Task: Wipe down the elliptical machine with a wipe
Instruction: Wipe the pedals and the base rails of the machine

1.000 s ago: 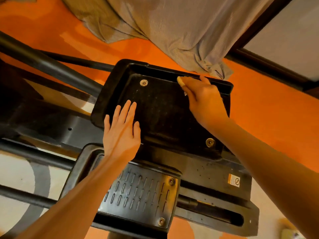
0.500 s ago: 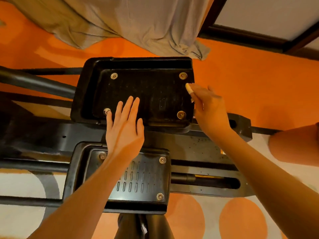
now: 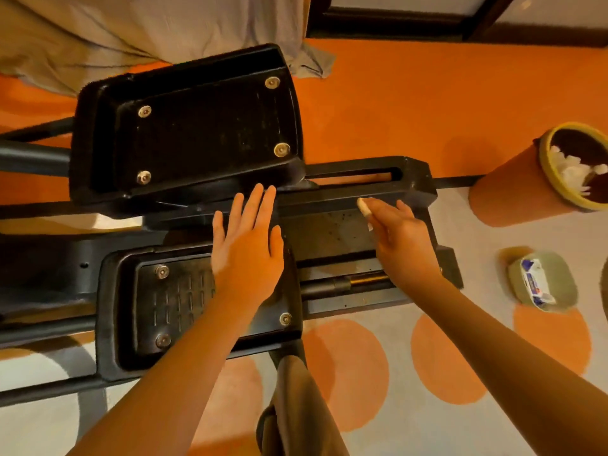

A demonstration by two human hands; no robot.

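1. While I watch from the head camera, my right hand [image 3: 399, 238] pinches a small white wipe [image 3: 363, 205] against the flat black metal frame plate [image 3: 329, 232] of the elliptical machine, at three o'clock of the near pedal.
2. My left hand [image 3: 246, 241] lies open, fingers straight, at the upper right corner of the ribbed black plastic near pedal [image 3: 171, 304], holding nothing.
3. I judge the frame-wiping step is under way; next calls for strokes along the plate toward the slotted black rail [image 3: 362, 179] at twelve o'clock.

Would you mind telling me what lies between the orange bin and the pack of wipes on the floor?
In the head view, only bare patterned carpet lies between the orange bin and the pack of wipes; nothing else sits there.
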